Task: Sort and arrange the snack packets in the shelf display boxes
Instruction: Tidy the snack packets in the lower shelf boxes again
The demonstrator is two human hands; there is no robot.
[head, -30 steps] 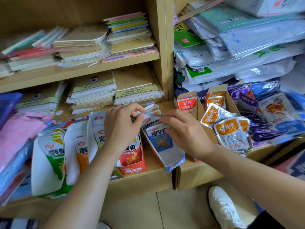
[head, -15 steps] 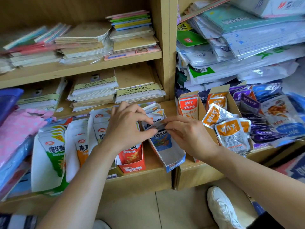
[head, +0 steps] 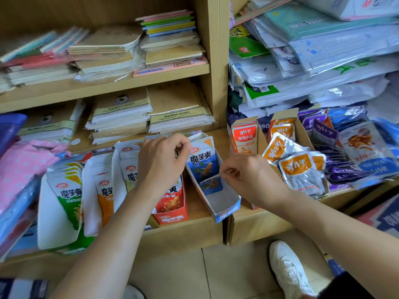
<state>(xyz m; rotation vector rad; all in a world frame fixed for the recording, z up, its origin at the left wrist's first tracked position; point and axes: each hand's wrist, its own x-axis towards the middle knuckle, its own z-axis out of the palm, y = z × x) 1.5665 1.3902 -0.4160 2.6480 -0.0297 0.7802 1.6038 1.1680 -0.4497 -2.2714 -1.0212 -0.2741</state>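
Note:
A blue display box (head: 227, 209) stands slanted on the lower shelf, its front half bare. Blue snack packets (head: 201, 162) stand upright at its back. My left hand (head: 160, 162) pinches the top left corner of the front upright packet with thumb and forefinger. A smaller blue packet (head: 210, 184) lies low in the box in front of them. My right hand (head: 250, 178) is to the right of the box, its fingertips pinched on that packet's upper right corner. A red display box (head: 172, 216) sits partly hidden under my left wrist.
White-and-green (head: 67, 197) and orange packets (head: 105, 196) fill boxes at the left. Right of the divider, cardboard boxes hold red-orange packets (head: 245, 138) and loose orange packets (head: 300, 169); purple packets (head: 323, 132) lie beyond. Notebooks are stacked on the shelves above. A white shoe (head: 287, 268) stands below.
The blue packets now stand upright at the back of the box. My left hand shifted to their top corner. My right hand dropped to the low front packet.

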